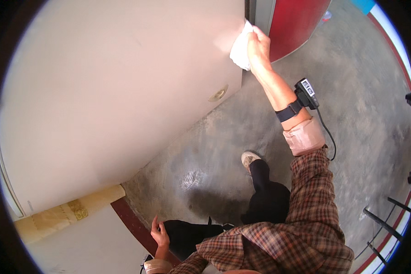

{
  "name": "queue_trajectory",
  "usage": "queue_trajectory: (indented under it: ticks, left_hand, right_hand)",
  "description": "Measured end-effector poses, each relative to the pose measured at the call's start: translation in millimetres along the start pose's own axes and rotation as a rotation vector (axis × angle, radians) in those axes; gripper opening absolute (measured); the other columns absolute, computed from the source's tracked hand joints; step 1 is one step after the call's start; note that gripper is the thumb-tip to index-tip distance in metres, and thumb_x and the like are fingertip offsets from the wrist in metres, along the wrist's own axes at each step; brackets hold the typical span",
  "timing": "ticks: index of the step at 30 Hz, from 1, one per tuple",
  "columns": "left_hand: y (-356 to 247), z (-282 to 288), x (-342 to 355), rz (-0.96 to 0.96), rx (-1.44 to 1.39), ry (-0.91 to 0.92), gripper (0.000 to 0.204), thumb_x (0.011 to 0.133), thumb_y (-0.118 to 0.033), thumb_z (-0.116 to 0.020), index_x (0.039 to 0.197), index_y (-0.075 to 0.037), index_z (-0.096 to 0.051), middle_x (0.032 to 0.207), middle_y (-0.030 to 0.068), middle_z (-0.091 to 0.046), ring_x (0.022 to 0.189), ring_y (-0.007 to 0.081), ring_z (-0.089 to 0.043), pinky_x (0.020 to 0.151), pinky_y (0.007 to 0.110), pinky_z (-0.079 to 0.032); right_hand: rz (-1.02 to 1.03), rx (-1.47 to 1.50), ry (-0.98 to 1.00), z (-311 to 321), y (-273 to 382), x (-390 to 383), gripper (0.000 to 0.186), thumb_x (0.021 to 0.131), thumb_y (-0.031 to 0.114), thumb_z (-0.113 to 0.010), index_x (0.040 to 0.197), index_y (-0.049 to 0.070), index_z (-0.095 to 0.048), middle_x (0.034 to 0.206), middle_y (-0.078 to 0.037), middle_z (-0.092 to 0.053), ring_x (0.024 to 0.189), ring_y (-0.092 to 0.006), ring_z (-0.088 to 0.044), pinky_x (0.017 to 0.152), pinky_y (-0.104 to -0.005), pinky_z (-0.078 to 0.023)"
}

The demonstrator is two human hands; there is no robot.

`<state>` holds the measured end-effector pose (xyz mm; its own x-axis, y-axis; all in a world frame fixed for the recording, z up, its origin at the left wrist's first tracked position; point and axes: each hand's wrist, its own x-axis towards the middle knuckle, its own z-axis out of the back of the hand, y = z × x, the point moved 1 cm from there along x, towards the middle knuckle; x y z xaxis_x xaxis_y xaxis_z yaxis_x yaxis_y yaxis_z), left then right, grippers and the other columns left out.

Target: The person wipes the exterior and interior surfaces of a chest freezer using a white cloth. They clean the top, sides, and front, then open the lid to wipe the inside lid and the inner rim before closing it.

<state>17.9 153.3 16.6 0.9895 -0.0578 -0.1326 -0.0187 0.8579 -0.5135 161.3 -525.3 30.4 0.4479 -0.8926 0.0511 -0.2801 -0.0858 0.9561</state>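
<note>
My right hand (259, 45) is stretched far forward and closed around a white cloth (241, 48). The cloth lies against the large off-white door panel (105, 86), close to its far right edge. A round metal fitting (218, 93) sits on the panel, nearer to me than the cloth. Low on the left, my left hand (160, 233) hangs beside my leg, with its fingers loosely apart and nothing in them. It is nearest to the dark red band along the foot of the wall (134, 226).
Beyond the panel's edge stands a red surface (297, 27) with a grey frame. Grey concrete floor (351, 91) runs along the right. A black rack with bars (383, 223) stands at the lower right. A yellowish wrapped strip (73, 212) borders the panel at lower left.
</note>
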Motion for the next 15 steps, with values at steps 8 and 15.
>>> queue_trajectory:
  ticks: [8, 15]
  left_hand:
    - [-4.1, -5.7, 4.7, -0.014, -0.014, -0.014, 0.034, 0.088, -0.012, -0.060, 0.121, -0.002, -0.060, 0.078, 0.0138, -0.067, 0.072, 0.0213, -0.064, 0.075, 0.035, -0.053]
    - [-16.5, -22.9, 9.6, -0.055, -0.085, -0.034, 0.037, 0.087, -0.016, -0.062, 0.122, -0.003, -0.060, 0.079, 0.0144, -0.068, 0.072, 0.0245, -0.065, 0.073, 0.036, -0.052]
  right_hand:
    - [0.221, 0.505, 0.350, -10.7, 151.5, 61.3, 0.019, 0.093, 0.009, -0.047, 0.104, 0.001, -0.060, 0.090, -0.008, -0.064, 0.084, -0.0193, -0.063, 0.079, -0.0340, -0.052]
    - [0.045, 0.699, 0.299, 1.6, 195.0, 28.9, 0.041, 0.092, 0.014, -0.036, 0.129, 0.000, -0.047, 0.121, -0.014, -0.060, 0.113, -0.0256, -0.059, 0.093, -0.0418, -0.051]
